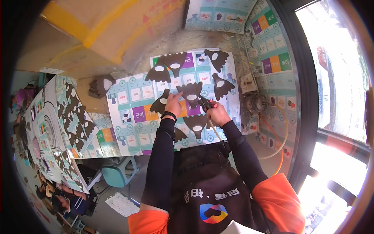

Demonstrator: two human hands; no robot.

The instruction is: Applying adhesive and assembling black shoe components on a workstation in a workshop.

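Observation:
A dark, fan-shaped cut-out piece [189,89] with a scalloped edge and a white oval lies in front of my hands. My left hand [174,105] reaches to its left edge, index finger stretched out against it. Another such piece [159,103] lies just left of that hand. In my right hand [219,114] is a black spray gun [205,103] with red knobs, its nozzle close to the middle piece. A thin hose [215,130] runs from the gun toward me. Several like pieces lie around, including one [197,125] nearer to me and one [223,86] on the right.
Printed sheets [128,113] cover the worktable. A round dirty device [253,103] with yellow and orange hoses [286,134] stands at the right. Cardboard [105,23] rises behind. More pieces lie on a left table [50,117], near a teal stool [117,174] and other people [64,204].

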